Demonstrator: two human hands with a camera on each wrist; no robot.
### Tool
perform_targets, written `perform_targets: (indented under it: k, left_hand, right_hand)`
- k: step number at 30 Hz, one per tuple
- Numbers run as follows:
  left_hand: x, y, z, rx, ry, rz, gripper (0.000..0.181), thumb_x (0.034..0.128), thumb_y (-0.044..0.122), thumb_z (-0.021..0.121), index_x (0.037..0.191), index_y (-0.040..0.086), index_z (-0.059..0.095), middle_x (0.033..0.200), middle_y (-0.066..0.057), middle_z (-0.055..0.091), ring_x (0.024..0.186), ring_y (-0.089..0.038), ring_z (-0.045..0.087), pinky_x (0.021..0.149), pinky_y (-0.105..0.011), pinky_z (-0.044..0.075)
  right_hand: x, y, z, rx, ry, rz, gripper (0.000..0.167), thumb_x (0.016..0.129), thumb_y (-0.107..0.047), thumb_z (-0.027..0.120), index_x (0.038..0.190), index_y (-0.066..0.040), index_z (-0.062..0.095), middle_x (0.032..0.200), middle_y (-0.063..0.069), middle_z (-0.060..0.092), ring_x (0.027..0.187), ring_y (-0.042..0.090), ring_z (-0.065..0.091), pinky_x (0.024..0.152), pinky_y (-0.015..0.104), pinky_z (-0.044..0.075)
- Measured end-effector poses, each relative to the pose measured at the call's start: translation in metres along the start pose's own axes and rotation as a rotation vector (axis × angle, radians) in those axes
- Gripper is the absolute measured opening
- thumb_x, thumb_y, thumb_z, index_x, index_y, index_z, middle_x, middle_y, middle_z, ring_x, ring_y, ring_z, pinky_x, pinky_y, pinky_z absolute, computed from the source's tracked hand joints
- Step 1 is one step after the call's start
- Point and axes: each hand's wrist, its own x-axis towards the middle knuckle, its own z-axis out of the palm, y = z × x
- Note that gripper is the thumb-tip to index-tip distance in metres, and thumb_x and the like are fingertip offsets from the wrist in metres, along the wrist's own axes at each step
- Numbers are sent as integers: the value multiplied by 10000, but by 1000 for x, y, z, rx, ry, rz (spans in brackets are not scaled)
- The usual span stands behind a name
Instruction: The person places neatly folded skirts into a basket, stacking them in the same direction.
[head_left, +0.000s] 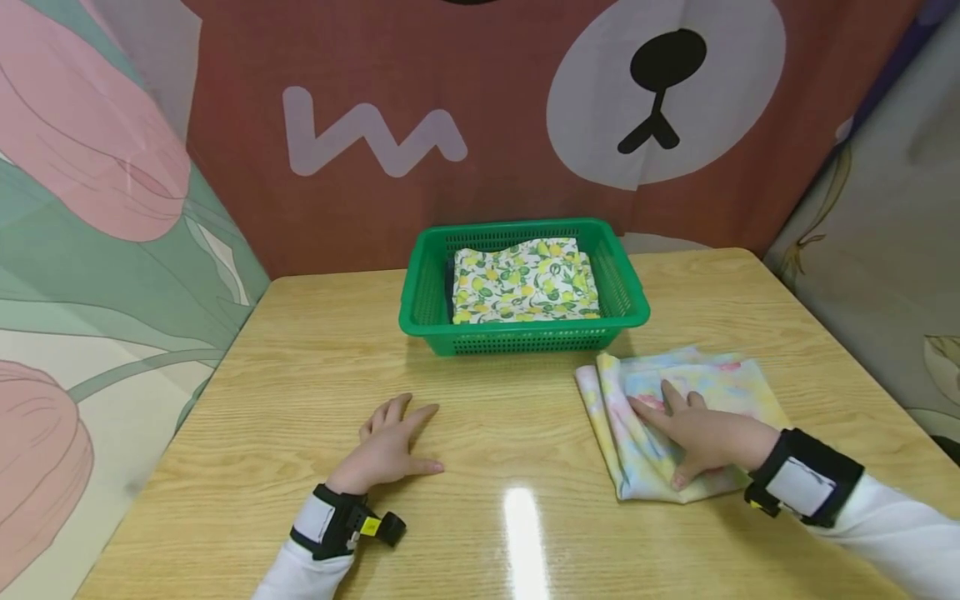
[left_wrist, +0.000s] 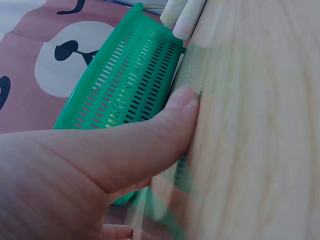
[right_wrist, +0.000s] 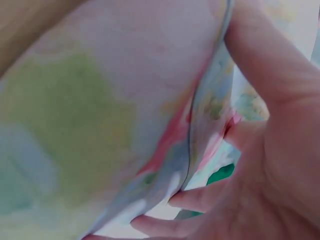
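Note:
A pastel tie-dye cloth (head_left: pixel 701 383), folded in layers, lies at the right of the table. My right hand (head_left: pixel 708 437) rests on it with fingers spread. In the right wrist view, the straight fingers (right_wrist: pixel 200 197) and thumb touch the cloth (right_wrist: pixel 115 115) along a folded edge; some fingertips are hidden by it. My left hand (head_left: pixel 386 454) is on the bare table at left, fingers apart, holding nothing. The left wrist view shows its thumb (left_wrist: pixel 150 137) extended near the wood, with the green basket (left_wrist: pixel 125 75) beyond.
The green plastic basket (head_left: pixel 525 340) stands at the back middle of the wooden table (head_left: pixel 315 333). In it lies a folded lemon-print cloth (head_left: pixel 525 283), with something dark at its left side. Behind the table hangs a brown curtain (head_left: pixel 495 192) with a bear face.

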Motion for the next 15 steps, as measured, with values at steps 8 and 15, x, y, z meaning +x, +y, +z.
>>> perform_targets:
  k: [8,15]
  left_hand:
    - [1,0,0,1,-4,1,827,725,454,782,1423,176,436,1504,-232,225,1359,-496,176,1000,-716,171]
    - [1,-1,0,-2,-2,3,828,727,447,783,1427,176,431,1505,-238,220,1359,-499,173,1000,-717,166]
  right_hand:
    - [9,-24,6,-13,56,-82,1141,555,-435,821,1490,-98,263,1407,483,123,1150,698,284,725,543,519]
    - [20,-47,7,5,28,-86,1076,628,-396,796,1499,-99,240,1443,452,85,1205,697,220,641,496,532]
